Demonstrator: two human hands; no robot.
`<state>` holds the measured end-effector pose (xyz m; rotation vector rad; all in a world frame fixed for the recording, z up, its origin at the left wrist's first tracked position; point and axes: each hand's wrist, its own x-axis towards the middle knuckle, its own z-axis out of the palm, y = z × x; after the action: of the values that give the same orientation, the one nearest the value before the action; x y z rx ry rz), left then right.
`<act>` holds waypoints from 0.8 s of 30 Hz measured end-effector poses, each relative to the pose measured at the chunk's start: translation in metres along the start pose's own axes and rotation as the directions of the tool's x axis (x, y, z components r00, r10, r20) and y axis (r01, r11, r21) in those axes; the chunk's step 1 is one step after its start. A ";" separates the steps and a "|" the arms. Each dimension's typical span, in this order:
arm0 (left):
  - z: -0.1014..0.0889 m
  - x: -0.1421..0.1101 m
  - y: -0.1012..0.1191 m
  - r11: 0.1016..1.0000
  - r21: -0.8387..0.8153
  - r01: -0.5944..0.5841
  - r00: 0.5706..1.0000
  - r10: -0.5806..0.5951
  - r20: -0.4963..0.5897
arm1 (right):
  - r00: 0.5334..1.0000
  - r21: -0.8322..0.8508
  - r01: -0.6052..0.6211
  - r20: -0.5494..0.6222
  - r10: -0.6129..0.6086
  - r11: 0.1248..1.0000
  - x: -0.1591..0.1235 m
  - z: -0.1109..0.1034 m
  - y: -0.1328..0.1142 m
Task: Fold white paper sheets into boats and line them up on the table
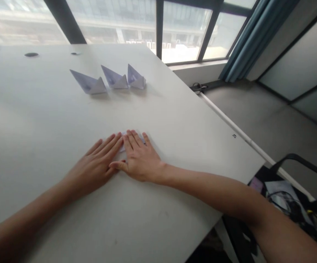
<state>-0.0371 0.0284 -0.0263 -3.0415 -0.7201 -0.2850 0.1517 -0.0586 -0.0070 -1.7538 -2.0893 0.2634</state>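
Observation:
A small piece of white folded paper (122, 149) lies flat on the white table, mostly hidden under my hands. My right hand (140, 157) presses palm down on it, fingers stretched out, thumb reaching toward the other hand. Beside it my left hand (99, 166) lies flat with straight fingers, its fingertips at the paper's left edge. Both hands are open, and the thumb of the right one touches or overlaps the left. How the paper is folded beneath them cannot be seen.
Three folded paper boats, a left one (88, 83), a middle one (116, 78) and a right one (136, 77), stand in a row farther back on the table (188, 138). A black bag (287, 197) with cables sits past the right edge. Windows and a blue curtain (257, 36) are behind.

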 end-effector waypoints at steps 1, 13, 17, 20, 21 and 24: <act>0.000 0.000 -0.001 1.000 -0.006 -0.002 1.000 0.002 0.005 | 1.000 0.002 -0.010 -0.013 0.010 1.000 0.000 0.000 0.000; -0.002 0.000 0.000 0.999 -0.043 0.010 1.000 -0.009 0.021 | 1.000 -0.055 -0.029 0.010 0.030 0.998 -0.001 -0.004 -0.003; -0.003 0.000 0.002 1.000 -0.015 0.000 0.999 0.001 0.035 | 0.999 -0.035 -0.026 0.032 0.027 0.999 -0.001 -0.004 -0.002; -0.003 0.000 0.004 1.000 -0.014 -0.004 1.000 0.005 0.031 | 0.999 -0.034 -0.024 0.038 0.025 0.999 -0.001 -0.005 -0.002; -0.003 0.000 0.004 1.000 -0.019 -0.003 1.000 0.004 0.029 | 0.999 -0.035 -0.026 0.038 0.027 0.999 -0.001 -0.005 -0.002; -0.002 0.000 0.004 0.999 -0.041 0.001 1.000 0.000 0.022 | 0.999 -0.043 -0.031 0.037 0.032 0.999 -0.002 -0.006 -0.003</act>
<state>-0.0356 0.0247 -0.0239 -3.0879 -0.7257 -0.2699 0.1516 -0.0621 -0.0005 -1.8209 -2.1098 0.2654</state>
